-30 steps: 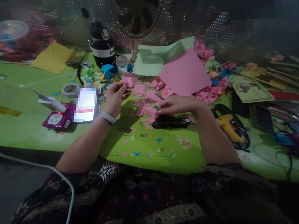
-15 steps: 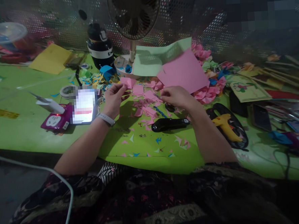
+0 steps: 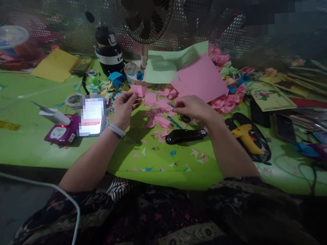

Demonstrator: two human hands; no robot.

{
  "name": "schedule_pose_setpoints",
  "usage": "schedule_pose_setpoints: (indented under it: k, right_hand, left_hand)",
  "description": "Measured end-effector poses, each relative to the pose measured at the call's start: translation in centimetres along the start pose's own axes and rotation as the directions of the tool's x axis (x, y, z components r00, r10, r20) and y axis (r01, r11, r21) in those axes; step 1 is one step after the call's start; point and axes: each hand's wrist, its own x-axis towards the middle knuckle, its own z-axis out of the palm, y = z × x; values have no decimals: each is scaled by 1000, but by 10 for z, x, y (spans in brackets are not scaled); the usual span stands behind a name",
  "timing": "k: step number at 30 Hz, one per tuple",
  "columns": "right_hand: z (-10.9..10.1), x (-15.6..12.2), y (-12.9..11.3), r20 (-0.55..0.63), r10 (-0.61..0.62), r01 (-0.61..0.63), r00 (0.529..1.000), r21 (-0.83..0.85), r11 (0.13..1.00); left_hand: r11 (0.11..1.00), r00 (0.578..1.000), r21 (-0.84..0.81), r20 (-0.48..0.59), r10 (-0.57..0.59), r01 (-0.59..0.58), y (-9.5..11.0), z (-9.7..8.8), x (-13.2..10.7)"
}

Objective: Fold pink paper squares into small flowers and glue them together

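My left hand (image 3: 126,104), a watch on its wrist, pinches a folded piece of pink paper (image 3: 139,90) between thumb and fingers. To its right, my right hand (image 3: 190,106) is closed with fingertips together. A small thin greyish tip shows at those fingers; its kind is unclear. Beneath the right hand lies a dark loop-shaped object (image 3: 185,118), partly covered. Pink paper squares (image 3: 151,98) and cut pink scraps (image 3: 163,120) are strewn between both hands. A black stapler (image 3: 185,136) lies nearer to me, below the scraps.
Behind stand a fan (image 3: 147,12) and a black bottle (image 3: 109,53). Large pink sheet (image 3: 201,79) and green sheet (image 3: 161,65) overlap near paper flowers (image 3: 226,103). Left are a lit phone (image 3: 90,117) and purple power socket (image 3: 60,132); right, a yellow glue gun (image 3: 247,137).
Hardly anything differs. My right hand has shifted very slightly left and down, its fingers still together. My left hand keeps its pinch on the pink paper.
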Motion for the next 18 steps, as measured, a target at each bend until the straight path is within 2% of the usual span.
schedule_pose_setpoints:
  k: [12, 18]
  right_hand:
    - [-3, -2, -4, 22, 10, -10, 1000, 26, 1000]
    - [-6, -4, -6, 146, -37, 20, 989, 115, 993]
  left_hand:
    - [1000, 1000, -9, 3, -11, 11, 0, 0, 0]
    - [1000, 1000, -25, 12, 1, 0, -2, 0, 0]
